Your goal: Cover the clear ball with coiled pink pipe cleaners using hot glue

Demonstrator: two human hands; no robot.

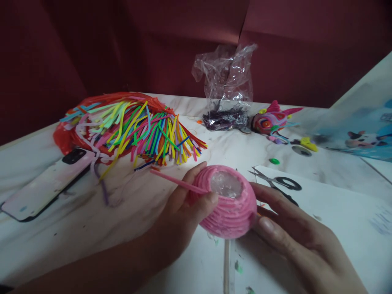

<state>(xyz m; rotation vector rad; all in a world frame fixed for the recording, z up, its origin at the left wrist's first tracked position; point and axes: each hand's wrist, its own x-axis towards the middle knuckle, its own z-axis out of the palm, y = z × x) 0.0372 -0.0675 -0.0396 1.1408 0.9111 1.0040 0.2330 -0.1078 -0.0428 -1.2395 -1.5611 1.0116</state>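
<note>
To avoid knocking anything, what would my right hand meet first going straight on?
Your right hand would first meet the pink ball; its fingers may be touching it, though depth is unclear.

Fingers of the left hand (181, 211) partly vanish behind a ribbed pink ball (229, 220), its underside unseen. The picture's edge crops the right hand (310, 243) at 4 o'clock, a cow-printed panel (372, 122) at 3. Nearby handwriting (381, 221) blurs; a clear bag's (228, 83) dark contents (226, 119), 1 o'clock, defy identification.
</note>
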